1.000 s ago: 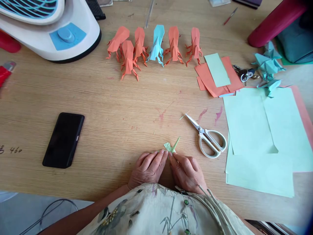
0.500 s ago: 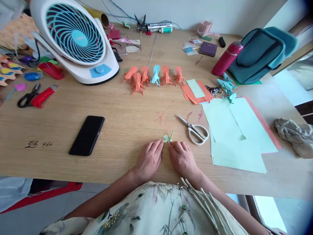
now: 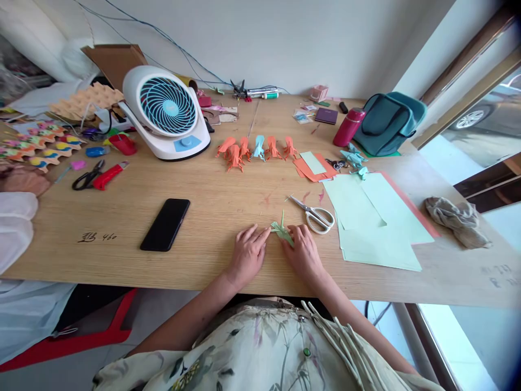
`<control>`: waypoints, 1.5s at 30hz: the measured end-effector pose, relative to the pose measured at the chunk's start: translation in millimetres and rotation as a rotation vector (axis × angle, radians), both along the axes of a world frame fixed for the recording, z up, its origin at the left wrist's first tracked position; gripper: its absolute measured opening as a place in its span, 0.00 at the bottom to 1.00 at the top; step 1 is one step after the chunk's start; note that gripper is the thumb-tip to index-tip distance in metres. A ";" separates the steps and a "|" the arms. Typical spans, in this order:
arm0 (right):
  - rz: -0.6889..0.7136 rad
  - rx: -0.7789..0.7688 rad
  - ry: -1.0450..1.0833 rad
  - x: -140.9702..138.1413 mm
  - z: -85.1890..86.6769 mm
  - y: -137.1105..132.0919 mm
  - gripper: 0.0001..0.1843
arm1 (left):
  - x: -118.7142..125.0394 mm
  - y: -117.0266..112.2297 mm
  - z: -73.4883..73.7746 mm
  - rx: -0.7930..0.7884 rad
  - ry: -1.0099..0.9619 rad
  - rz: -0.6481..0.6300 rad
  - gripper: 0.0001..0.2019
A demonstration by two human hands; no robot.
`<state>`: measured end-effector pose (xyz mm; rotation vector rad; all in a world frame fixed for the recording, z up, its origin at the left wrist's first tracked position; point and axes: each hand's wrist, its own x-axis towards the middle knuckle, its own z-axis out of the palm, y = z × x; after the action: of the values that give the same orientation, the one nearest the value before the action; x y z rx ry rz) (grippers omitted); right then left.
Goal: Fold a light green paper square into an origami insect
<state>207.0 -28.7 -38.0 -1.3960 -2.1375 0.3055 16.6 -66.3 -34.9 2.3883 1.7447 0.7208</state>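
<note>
A small piece of folded pale green paper, with thin pointed parts, lies on the table in front of me. My right hand has its fingers closed on the right side of it. My left hand rests on the table at its left, fingers stretched out and slightly apart, an index fingertip at the paper's left tip. White-handled scissors lie just beyond my right hand, blades partly apart. Flat pale green sheets are spread farther right.
Origami figures, several orange and one blue, stand beyond my hands. A black phone lies left. Farther back are a fan, a pink bottle and a teal bag. Another person's hand rests far left.
The view has tilted up and shows more wall and the other person's sleeve. My left fingers have spread, and the folded paper has turned, with more of it showing beside my right hand.
</note>
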 end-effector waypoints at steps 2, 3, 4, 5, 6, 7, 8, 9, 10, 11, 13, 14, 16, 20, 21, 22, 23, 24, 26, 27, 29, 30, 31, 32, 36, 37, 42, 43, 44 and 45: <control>-0.057 -0.039 0.027 -2.4 -2.9 3.5 0.07 | -0.9 1.7 -2.1 0.001 -0.076 0.021 0.24; -0.078 -0.060 0.042 -4.1 -3.6 5.5 0.05 | -1.5 2.7 -3.3 0.003 -0.133 0.030 0.23; -0.095 -0.081 0.061 -6.0 -3.8 7.2 0.05 | -2.4 3.7 -4.5 0.003 -0.197 0.038 0.23; -0.108 -0.102 0.085 -7.7 -3.5 8.6 0.05 | -3.5 4.5 -5.8 0.003 -0.259 0.043 0.22; -0.118 -0.123 0.115 -9.2 -2.8 9.5 0.05 | -4.9 5.1 -6.9 0.002 -0.316 0.047 0.22; -0.124 -0.145 0.150 -10.3 -1.7 10.1 0.06 | -6.4 5.6 -7.8 0.003 -0.363 0.051 0.21; -0.127 -0.169 0.190 -11.1 -0.5 10.4 0.06 | -7.9 6.0 -8.0 0.007 -0.395 0.057 0.22; -0.126 -0.194 0.236 -11.6 1.0 10.7 0.07 | -9.2 6.5 -7.4 0.018 -0.408 0.065 0.22; -0.123 -0.218 0.286 -12.1 2.7 11.0 0.08 | -10.0 7.3 -5.9 0.020 -0.445 0.077 0.24; -0.116 -0.241 0.342 -12.7 4.5 11.6 0.09 | -10.3 8.6 -3.1 -0.006 -0.538 0.097 0.25; -0.093 -0.275 0.461 -15.2 8.4 13.6 0.13 | -8.4 13.5 5.8 -0.133 -0.834 0.140 0.28; -0.079 -0.284 0.520 -17.6 10.3 14.8 0.15 | -6.2 17.1 11.7 -0.229 -1.015 0.154 0.28; -0.052 -0.296 0.629 -24.6 13.8 17.5 0.18 | -0.2 26.0 24.5 -0.354 -1.198 0.133 0.25; 0.003 -0.324 0.797 -41.2 18.8 22.2 0.22 | 12.1 45.9 43.3 -0.398 -1.286 0.083 0.22; 0.015 -0.334 0.825 -43.8 20.0 23.9 0.23 | 13.8 51.0 45.2 -0.392 -1.309 0.081 0.21; 0.027 -0.347 0.847 -45.4 21.7 26.1 0.24 | 14.9 56.4 46.1 -0.383 -1.330 0.081 0.22; 0.040 -0.359 0.863 -45.7 23.9 29.1 0.24 | 15.3 62.0 46.2 -0.374 -1.349 0.080 0.22; 0.055 -0.370 0.874 -45.0 26.6 33.1 0.25 | 15.1 68.0 45.8 -0.363 -1.364 0.077 0.22; 0.082 -0.387 0.890 -41.3 33.7 43.8 0.25 | 14.0 81.0 44.4 -0.341 -1.379 0.065 0.23; 0.090 -0.392 0.896 -38.8 37.5 50.2 0.24 | 13.3 87.7 43.8 -0.330 -1.381 0.056 0.23; 0.091 -0.400 0.909 -34.4 43.7 64.3 0.24 | 12.2 100.7 42.4 -0.310 -1.374 0.037 0.22; 0.085 -0.404 0.916 -32.9 45.3 71.3 0.24 | 11.9 106.5 41.4 -0.306 -1.368 0.026 0.21; 0.075 -0.409 0.925 -32.1 45.6 77.7 0.24 | 11.7 111.5 39.9 -0.304 -1.363 0.017 0.20; 0.065 -0.414 0.936 -32.0 44.3 83.4 0.25 | 11.5 115.6 37.9 -0.305 -1.359 0.011 0.20; 0.040 -0.461 0.995 -36.2 27.7 96.3 0.26 | 10.3 122.5 25.5 -0.340 -1.381 0.007 0.21; 0.037 -0.482 1.009 -37.7 22.6 97.3 0.26 | 9.6 122.4 22.3 -0.358 -1.391 0.010 0.21; 0.017 -0.580 1.056 -41.5 6.6 99.0 0.26 | 5.4 120.5 13.5 -0.447 -1.424 0.058 0.21; 0.016 -0.596 1.059 -41.3 5.7 99.3 0.25 | 4.5 120.7 12.9 -0.458 -1.428 0.065 0.21; 0.016 -0.611 1.060 -40.8 5.3 99.5 0.25 | 3.5 121.1 12.5 -0.468 -1.432 0.071 0.22; 0.017 -0.623 1.059 -40.1 5.4 99.5 0.24 | 2.4 121.7 12.1 -0.477 -1.434 0.074 0.22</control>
<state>166.9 70.9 -32.7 -1.0886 -1.1816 1.4379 18.9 55.3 -22.8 0.9065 1.0846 1.3137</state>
